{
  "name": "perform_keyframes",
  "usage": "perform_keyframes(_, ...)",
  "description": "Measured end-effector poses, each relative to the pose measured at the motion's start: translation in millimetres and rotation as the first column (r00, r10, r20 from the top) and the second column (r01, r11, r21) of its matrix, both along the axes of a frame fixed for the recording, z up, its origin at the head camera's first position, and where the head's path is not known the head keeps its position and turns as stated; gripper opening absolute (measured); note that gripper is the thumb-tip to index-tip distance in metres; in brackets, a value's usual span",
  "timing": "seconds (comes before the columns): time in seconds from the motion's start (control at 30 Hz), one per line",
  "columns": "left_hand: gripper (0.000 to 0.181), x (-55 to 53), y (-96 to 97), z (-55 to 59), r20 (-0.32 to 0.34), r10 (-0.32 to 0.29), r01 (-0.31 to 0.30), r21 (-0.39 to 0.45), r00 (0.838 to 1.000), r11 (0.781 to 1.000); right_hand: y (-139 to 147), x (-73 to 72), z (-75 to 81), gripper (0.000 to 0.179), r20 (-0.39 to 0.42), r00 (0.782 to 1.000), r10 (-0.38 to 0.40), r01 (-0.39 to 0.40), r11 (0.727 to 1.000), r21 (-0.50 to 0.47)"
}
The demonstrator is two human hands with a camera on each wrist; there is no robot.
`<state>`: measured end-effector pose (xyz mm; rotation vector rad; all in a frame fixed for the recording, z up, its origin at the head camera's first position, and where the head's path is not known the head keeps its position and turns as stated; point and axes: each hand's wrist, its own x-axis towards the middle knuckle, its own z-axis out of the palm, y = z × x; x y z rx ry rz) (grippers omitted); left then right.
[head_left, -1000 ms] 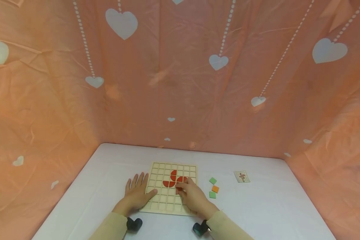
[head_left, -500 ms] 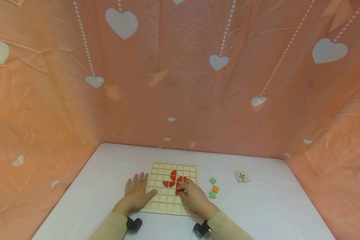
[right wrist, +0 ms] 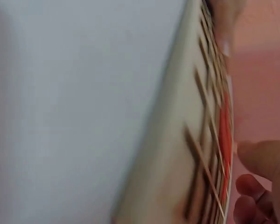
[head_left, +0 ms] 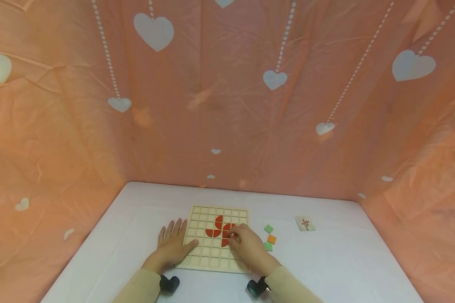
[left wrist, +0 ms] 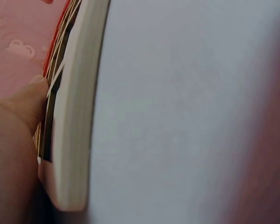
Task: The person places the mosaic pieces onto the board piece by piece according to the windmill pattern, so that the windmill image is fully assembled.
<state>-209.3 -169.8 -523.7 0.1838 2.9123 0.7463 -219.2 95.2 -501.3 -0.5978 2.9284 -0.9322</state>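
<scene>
A wooden grid board [head_left: 208, 261] lies flat on the white table. Red curved tiles [head_left: 213, 232], several of them, form a pinwheel shape in its middle. My left hand [head_left: 172, 246] is spread at the board's left side, its thumb on the frame and its other fingers flat on the table. Over the right part of the pinwheel is my right hand [head_left: 250, 248], thumb and index fingertip close together right at the red tiles and partly covering them. The right wrist view shows the bent fingers [right wrist: 249, 186] beside the board's red area, with no loose tile visible between them.
Right of the board lie a green tile [head_left: 268, 229], an orange tile [head_left: 271, 239] and another green tile [head_left: 268, 246]. Farther right is a small pattern card [head_left: 305, 223] with a grid print. A pink cloth [head_left: 242, 126] with white hearts surrounds the table.
My right fingertips have drawn back slightly to the right, showing more of the lower red tile, now lying in the grid. My left hand has stayed in place.
</scene>
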Motion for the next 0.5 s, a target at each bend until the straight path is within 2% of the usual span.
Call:
perform_keyframes(0.1,0.09,0.5,0.8,0.1,0.002,0.0,0.0,0.006,1.0,1.0,14.9,-2.0,3.3,0.023,0.023,0.999,-0.036,0.038,0.998,-0.058)
perform_keyframes(0.23,0.089,-0.2,1.6,-0.1,0.002,-0.002,0.002,0.0,1.0,1.0,40.5,-5.9,5.6,0.024,0.028,0.991,-0.128,0.13,0.988,-0.089)
perform_keyframes(0.33,0.089,-1.1,1.6,-0.2,0.0,-0.005,0.005,-0.006,1.0,1.0,59.7,-8.6,4.6,0.024,0.037,0.978,-0.206,0.209,0.973,-0.095)
perform_keyframes(0.5,0.089,-2.4,0.7,-2.6,0.007,0.001,-0.001,-0.016,1.0,1.0,85.9,-13.6,-0.9,0.026,0.101,0.955,-0.28,0.293,0.945,-0.145)
